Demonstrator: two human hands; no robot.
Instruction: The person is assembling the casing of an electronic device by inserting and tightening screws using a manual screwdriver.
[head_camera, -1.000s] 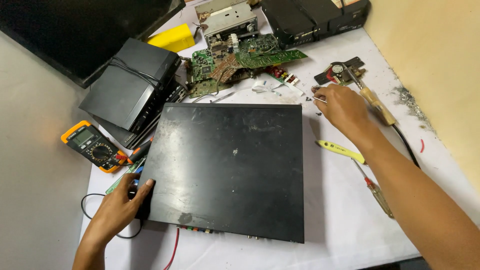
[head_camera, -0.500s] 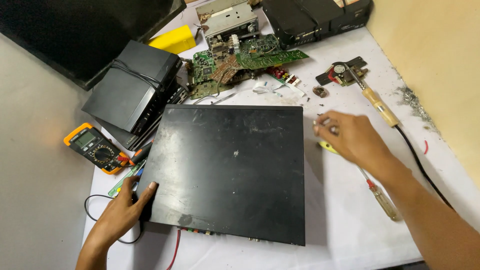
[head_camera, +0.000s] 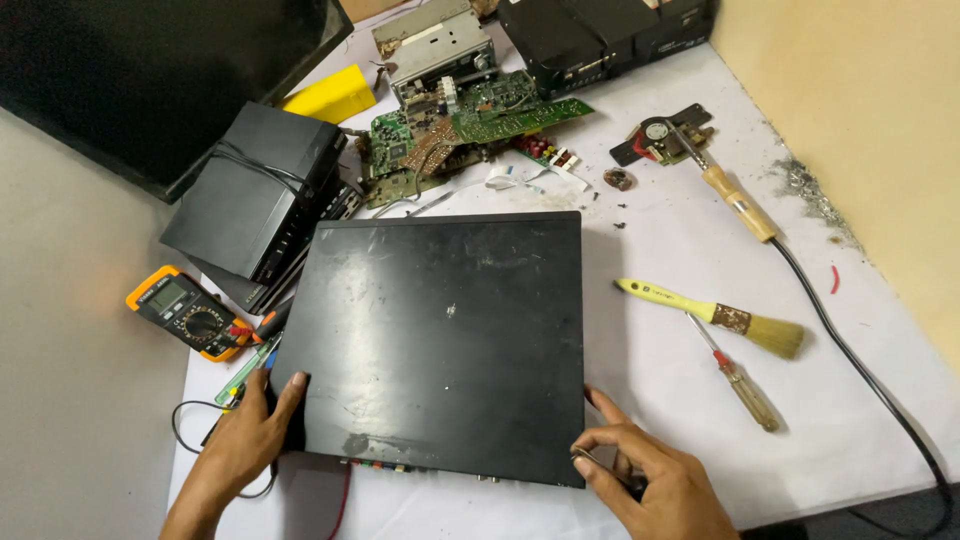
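Note:
A flat black metal-cased device (head_camera: 440, 335) lies in the middle of the white table (head_camera: 660, 400). My left hand (head_camera: 245, 440) grips its near left corner, thumb on the top cover. At the near right corner my right hand (head_camera: 640, 475) touches the case edge with curled fingers. A yellow-handled brush (head_camera: 715, 317) and a small screwdriver (head_camera: 738, 375) lie just to the right of the device, apart from both hands.
Green circuit boards (head_camera: 455, 135) and a metal drive unit (head_camera: 435, 45) lie behind the device. Stacked black boxes (head_camera: 255, 200) and an orange multimeter (head_camera: 188, 312) sit at left. A soldering iron (head_camera: 730, 195) with a black cord (head_camera: 860, 370) runs along the right side.
My right hand has come back from the far right corner of the device to its near right corner, uncovering the brush. My left hand stays at the near left corner.

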